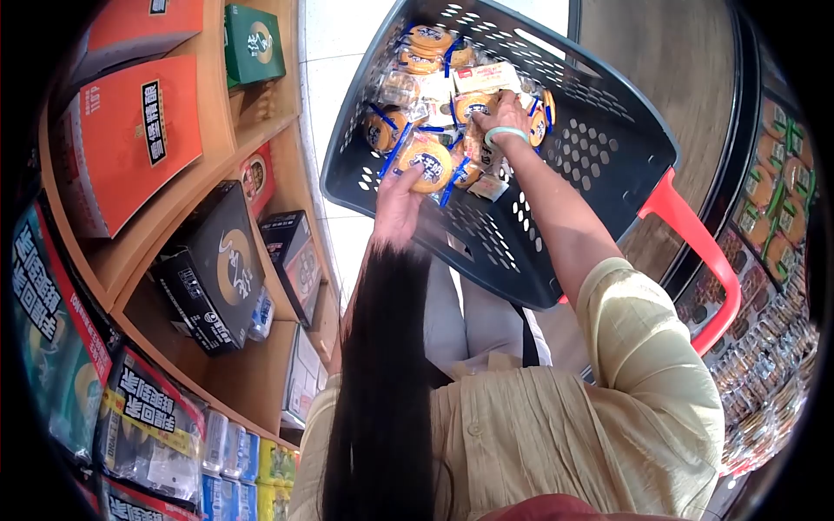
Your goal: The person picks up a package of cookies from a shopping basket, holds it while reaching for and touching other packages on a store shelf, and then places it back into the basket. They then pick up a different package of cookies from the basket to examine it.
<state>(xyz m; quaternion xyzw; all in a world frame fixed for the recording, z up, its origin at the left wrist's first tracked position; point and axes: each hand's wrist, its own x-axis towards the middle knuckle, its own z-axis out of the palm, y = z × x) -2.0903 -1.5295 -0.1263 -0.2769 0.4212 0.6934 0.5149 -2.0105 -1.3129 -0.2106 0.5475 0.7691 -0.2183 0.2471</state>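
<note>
A dark grey shopping basket [599, 165] with punched sides tilts in front of me, several wrapped round biscuits lying in it. My left hand [399, 208] grips the edge of one packaged biscuit [425, 167], a yellow round in clear wrap with blue ends. Deeper in the basket, my right hand [509, 120], with a pale bangle at the wrist, rests on another wrapped biscuit [473, 107]. Its fingers curl down over the pile, and their tips are partly hidden. Beside that hand lies a cream and red packet [486, 77].
Wooden shelves [130, 276] on the left carry an orange box [130, 143], a black box [213, 269] and drink packs. The basket's red handle [725, 269] sticks out to the right. Packaged snacks [764, 365] fill a display at the far right.
</note>
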